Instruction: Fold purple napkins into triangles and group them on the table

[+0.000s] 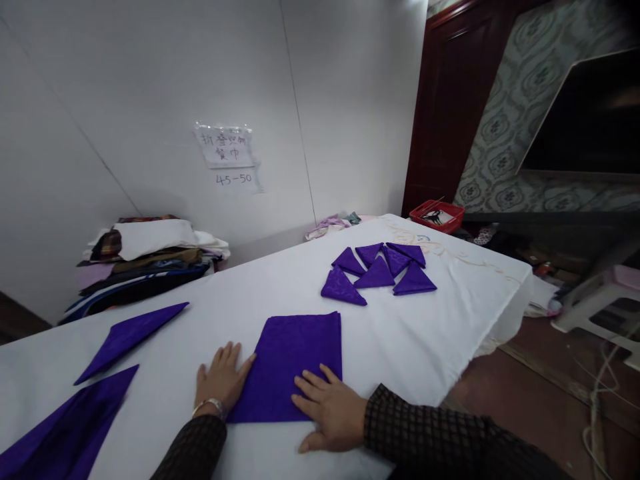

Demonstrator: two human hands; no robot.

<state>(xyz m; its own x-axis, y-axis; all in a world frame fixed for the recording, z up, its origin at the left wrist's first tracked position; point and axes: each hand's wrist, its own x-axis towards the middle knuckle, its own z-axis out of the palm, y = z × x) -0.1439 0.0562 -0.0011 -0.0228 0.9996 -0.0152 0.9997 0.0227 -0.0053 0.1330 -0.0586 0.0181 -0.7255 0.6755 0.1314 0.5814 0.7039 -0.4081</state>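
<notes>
- Ok, I see the left hand (pixel 223 379) flat, fingers spread, touching the left edge of the purple cloth (pixel 295 350)
- right hand (pixel 333 412) spread flat on its near edge

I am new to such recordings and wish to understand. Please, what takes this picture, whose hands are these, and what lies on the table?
No machine here: a person works with two bare hands, and one camera worn on the head looks forward and down at them. The left hand lies flat at the left edge of a purple cloth, folded roughly square; the right hand lies flat on its near edge. Neither has a grip on anything. Farther off on the white table lie small purple triangles, and at the left two long purple pieces.
</notes>
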